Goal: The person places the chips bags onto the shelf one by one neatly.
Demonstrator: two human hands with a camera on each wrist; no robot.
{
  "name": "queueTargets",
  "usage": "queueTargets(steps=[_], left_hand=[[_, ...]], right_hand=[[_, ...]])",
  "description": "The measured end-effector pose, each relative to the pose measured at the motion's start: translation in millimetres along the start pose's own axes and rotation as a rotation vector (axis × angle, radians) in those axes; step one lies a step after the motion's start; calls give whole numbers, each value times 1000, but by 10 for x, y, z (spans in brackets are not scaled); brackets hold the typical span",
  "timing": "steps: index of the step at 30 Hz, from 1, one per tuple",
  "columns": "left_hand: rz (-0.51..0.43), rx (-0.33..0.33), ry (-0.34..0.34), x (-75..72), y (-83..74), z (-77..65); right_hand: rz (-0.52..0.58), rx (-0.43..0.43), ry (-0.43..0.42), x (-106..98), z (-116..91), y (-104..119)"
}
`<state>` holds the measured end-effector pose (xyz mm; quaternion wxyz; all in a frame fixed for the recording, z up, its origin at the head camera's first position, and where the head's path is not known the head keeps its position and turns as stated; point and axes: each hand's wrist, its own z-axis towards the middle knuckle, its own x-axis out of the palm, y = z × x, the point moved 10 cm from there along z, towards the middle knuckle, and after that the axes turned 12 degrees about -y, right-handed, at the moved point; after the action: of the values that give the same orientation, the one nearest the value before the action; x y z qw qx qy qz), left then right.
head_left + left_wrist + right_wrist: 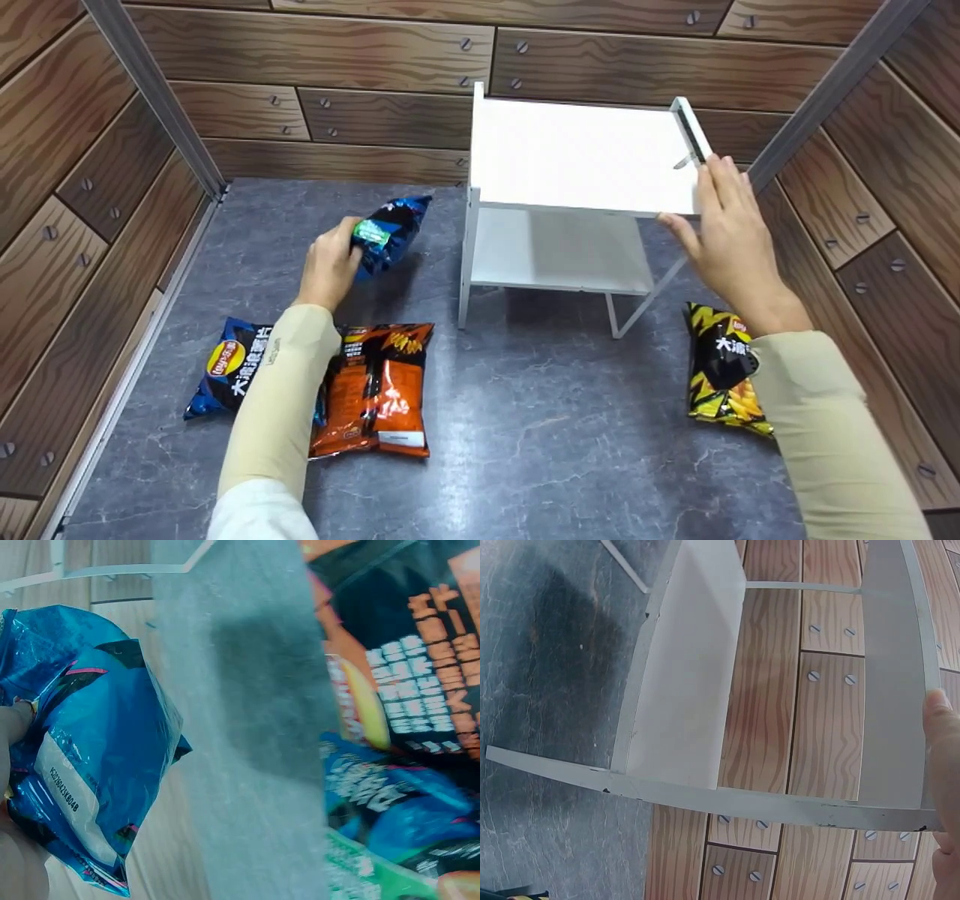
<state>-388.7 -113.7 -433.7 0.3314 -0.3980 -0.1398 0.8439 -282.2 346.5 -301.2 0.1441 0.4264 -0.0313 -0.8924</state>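
Note:
My left hand (330, 262) grips a blue crisp packet (394, 229) by its near end, left of a small white two-tier table (577, 154). In the left wrist view the crumpled packet (112, 742) shows a pale printed label, with the fingers at its left side. On the table's right front corner rests my right hand (731, 225), its fingers extended over the raised side rail. The thumb touches the front edge of the top board, as the right wrist view shows with the hand (945, 772) at that corner.
An orange crisp packet (375, 390) and a blue-black one (232, 364) lie on the grey floor (540, 450) below the left forearm. A yellow-black packet (724, 367) lies partly under the right arm. Wood-patterned walls (337, 45) enclose the back and sides.

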Motion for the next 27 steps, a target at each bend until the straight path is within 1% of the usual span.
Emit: queueTargets(steps=[9, 14, 18, 22, 27], left_hand=[[-13, -12, -45, -243, -198, 222], [-16, -20, -88, -390, -315, 354], [-17, 5, -123, -514, -447, 467], [-15, 34, -139, -632, -592, 578], [-24, 64, -158, -786, -760, 719]], right_hand=[[2, -2, 4, 1, -2, 1], [2, 0, 10, 2, -6, 0], [1, 4, 20, 8, -4, -4], [0, 4, 19, 8, -5, -8], [8, -13, -16, -7, 0, 4]])
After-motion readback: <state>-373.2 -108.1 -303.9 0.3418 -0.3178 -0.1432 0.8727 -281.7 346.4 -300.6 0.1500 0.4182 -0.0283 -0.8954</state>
